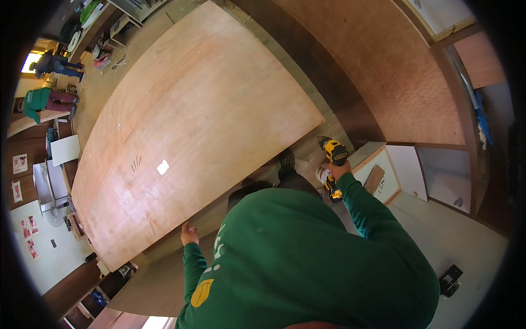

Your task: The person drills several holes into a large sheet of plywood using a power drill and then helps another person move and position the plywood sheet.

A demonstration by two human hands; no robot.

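Note:
A yellow and black cordless drill (335, 152) is in my right hand (341, 169), its handle wrapped by the fingers and its battery hanging below. The drill is just off the near right corner of a large pale plywood sheet (219, 109). At the sheet's near edge is my left hand (189, 234), fingers apart, one fingertip at or very close to the edge; whether it touches cannot be made out. On the sheet lie several dark screws or nails (136, 163), too small to tell which, and a white scrap (163, 167).
To the right, a white-lined frame (378, 175) holds a small wood block (375, 179). Tall wood panels (350, 60) stand behind it. At the far left are two people (41, 101) and a white board (65, 149). A dark object (450, 278) lies at lower right.

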